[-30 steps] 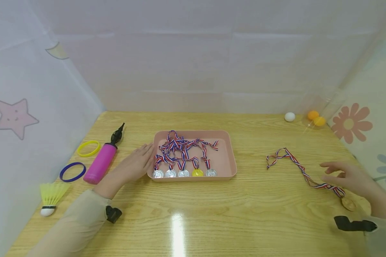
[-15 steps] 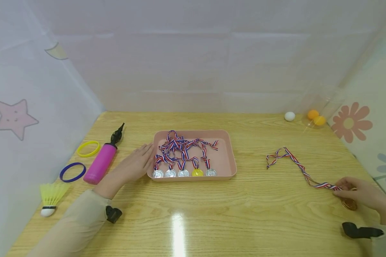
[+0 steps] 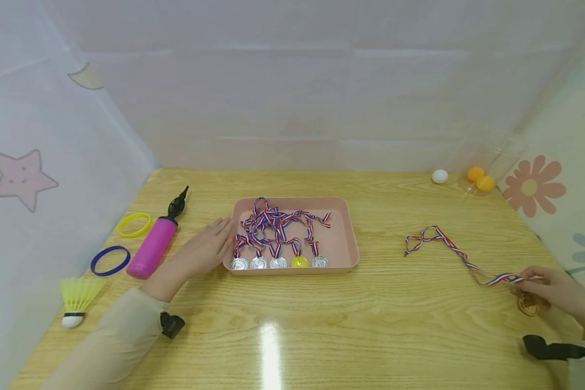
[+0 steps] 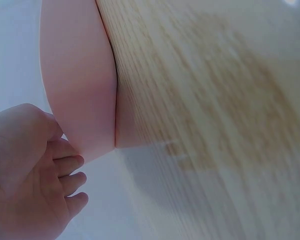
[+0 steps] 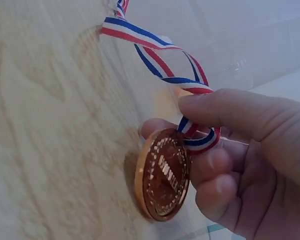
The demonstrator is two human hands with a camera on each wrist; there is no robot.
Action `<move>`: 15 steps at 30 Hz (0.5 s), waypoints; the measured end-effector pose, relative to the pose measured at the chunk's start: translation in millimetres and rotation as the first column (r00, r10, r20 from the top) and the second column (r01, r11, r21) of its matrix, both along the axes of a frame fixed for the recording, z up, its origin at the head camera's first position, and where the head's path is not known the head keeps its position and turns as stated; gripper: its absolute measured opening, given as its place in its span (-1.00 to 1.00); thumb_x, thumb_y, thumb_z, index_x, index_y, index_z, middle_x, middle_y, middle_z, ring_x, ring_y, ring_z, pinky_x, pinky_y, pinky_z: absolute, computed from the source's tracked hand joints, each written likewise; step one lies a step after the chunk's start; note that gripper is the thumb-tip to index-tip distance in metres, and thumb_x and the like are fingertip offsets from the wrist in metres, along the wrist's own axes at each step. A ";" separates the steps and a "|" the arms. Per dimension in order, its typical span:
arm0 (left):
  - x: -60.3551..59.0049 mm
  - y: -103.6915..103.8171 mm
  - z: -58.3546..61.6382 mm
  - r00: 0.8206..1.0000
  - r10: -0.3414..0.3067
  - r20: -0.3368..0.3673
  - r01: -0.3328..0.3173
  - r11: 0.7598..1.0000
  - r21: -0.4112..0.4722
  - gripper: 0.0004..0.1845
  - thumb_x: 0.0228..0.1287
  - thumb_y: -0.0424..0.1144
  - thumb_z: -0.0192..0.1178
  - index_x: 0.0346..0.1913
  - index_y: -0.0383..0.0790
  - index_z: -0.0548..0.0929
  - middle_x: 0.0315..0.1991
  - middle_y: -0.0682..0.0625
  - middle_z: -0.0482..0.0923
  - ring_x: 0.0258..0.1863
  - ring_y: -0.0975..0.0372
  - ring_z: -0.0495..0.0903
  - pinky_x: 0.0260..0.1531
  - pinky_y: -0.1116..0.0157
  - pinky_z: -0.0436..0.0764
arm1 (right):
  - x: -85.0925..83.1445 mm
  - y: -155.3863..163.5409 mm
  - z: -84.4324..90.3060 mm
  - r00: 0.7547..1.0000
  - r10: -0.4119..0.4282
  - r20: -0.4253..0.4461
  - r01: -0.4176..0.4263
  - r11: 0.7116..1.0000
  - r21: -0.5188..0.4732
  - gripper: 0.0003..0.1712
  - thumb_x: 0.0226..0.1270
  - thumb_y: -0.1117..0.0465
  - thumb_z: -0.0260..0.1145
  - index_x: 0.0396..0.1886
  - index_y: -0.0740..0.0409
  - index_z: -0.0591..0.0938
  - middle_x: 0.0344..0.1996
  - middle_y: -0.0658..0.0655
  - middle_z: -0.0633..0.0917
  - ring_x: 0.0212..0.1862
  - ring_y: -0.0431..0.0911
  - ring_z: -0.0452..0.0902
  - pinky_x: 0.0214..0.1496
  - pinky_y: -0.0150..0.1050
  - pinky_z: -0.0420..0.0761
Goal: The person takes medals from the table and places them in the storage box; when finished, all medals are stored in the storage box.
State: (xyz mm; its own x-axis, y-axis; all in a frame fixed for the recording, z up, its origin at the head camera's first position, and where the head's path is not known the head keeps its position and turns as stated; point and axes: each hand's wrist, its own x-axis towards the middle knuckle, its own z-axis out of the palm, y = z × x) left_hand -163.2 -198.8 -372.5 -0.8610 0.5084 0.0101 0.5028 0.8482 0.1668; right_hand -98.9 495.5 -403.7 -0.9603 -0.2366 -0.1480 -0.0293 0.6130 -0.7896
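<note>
**Bronze medal pinched at the desk's right edge, its ribbon trailing toward the tray**

A pale wooden desk (image 3: 292, 336) sits inside soft printed walls with a star on the left and flowers on the right. At its near right edge the bronze medal (image 5: 162, 175) hangs on edge, close to the wood and possibly touching it. The right hand (image 3: 558, 292) has its thumb and curled fingers closed in a pinching grip on the ribbon just above the disc. From that grip the red-white-blue ribbon (image 3: 448, 250) runs up and to the left across the desk, its long axis pointing toward the far right corner of the pink tray (image 3: 352, 238), and the looped end lies well apart from the tray. The right hand is the nearer one by far.

The left hand (image 3: 202, 252) lies flat, fingers straight, touching the tray's left wall and holding nothing. Inside the tray five medals (image 3: 279, 262) sit in a row along the near wall, four silver and one gold, their ribbons tangled behind them.
</note>
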 end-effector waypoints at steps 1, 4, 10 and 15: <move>-0.1 0.1 -0.1 1.000 0.001 0.001 -0.001 1.000 0.001 -0.49 0.44 -0.28 -0.19 0.31 -0.55 0.14 0.31 -0.40 0.09 0.31 -0.20 0.02 0.27 -0.05 0.03 | -0.5 0.9 0.7 1.000 -0.003 0.017 0.003 1.000 -0.030 -0.86 0.40 0.36 0.05 -0.35 0.12 0.50 -0.61 -0.01 0.63 -0.71 -0.17 0.34 -0.76 -0.27 0.39; -0.3 -0.2 -0.5 1.000 -0.001 0.003 0.001 1.000 0.002 -0.49 0.45 -0.28 -0.19 0.31 -0.55 0.14 0.31 -0.40 0.08 0.31 -0.19 0.02 0.28 -0.05 0.03 | -2.0 3.0 2.4 0.997 0.013 0.076 -0.002 0.990 -0.143 -0.73 0.41 0.38 0.03 -0.28 -0.09 0.54 -0.50 -0.01 0.67 -0.59 -0.17 0.52 -0.59 -0.27 0.59; -0.7 -0.9 -1.5 1.000 -0.001 0.004 0.001 1.000 0.000 -0.50 0.44 -0.28 -0.19 0.31 -0.56 0.15 0.31 -0.40 0.09 0.31 -0.20 0.02 0.27 -0.06 0.05 | -5.6 6.8 7.1 0.983 0.134 0.128 -0.078 0.926 -0.368 -0.49 0.39 0.50 -0.05 -0.07 -0.26 0.53 -0.23 -0.04 0.68 -0.23 -0.14 0.64 -0.26 -0.27 0.65; -0.8 -1.2 -2.1 1.000 -0.004 -0.006 0.004 1.000 0.000 -0.49 0.44 -0.28 -0.18 0.31 -0.57 0.15 0.31 -0.40 0.09 0.30 -0.19 0.03 0.28 -0.04 0.04 | -10.2 5.8 14.5 0.987 0.128 0.100 -0.080 0.918 -0.389 -0.52 0.39 0.49 -0.03 -0.06 -0.20 0.55 -0.18 -0.09 0.67 -0.16 -0.21 0.61 -0.20 -0.34 0.62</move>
State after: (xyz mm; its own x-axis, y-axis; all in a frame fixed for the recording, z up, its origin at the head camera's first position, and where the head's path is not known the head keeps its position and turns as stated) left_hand -164.1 -200.0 -374.5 -0.8587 0.5122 0.0148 0.5074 0.8460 0.1636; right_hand -109.1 501.4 -389.3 -0.9076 -0.3961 -0.1392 0.0335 0.2622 -0.9644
